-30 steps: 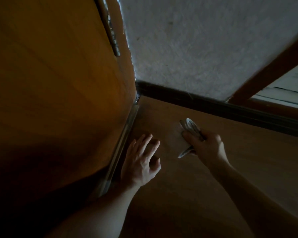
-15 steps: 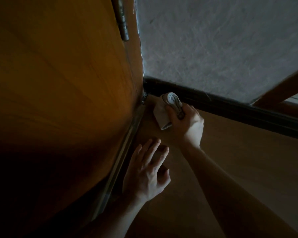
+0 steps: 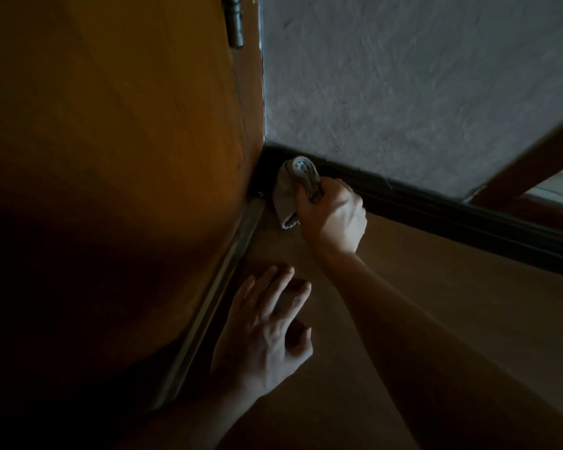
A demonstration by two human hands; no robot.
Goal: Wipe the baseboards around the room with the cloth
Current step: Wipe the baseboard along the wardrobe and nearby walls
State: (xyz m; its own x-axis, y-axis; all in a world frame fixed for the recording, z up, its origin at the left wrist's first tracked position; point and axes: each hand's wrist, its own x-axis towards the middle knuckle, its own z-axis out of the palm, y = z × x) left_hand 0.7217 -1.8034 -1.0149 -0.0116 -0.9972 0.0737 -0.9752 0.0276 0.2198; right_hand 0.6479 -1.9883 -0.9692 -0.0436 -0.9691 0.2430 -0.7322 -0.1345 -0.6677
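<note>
Two hands split the work: the right hand (image 3: 333, 219), fingers curled round the bunched cloth (image 3: 291, 190), holds it against the baseboard (image 3: 452, 212) at twelve o'clock, hard by the door (image 3: 111, 125) — likely a corner start — while the left hand (image 3: 267, 329), fingers spread, braces on the floor (image 3: 452, 313) at six.

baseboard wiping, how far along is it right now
Done: nothing shows as wiped; the light is too dim to tell clean from dusty. In hand: the right hand grips the bunched cloth against the dark baseboard at its corner end beside the wooden door, while the left hand rests spread on the floor. Left: the baseboard's whole run to the right of the cloth.
</note>
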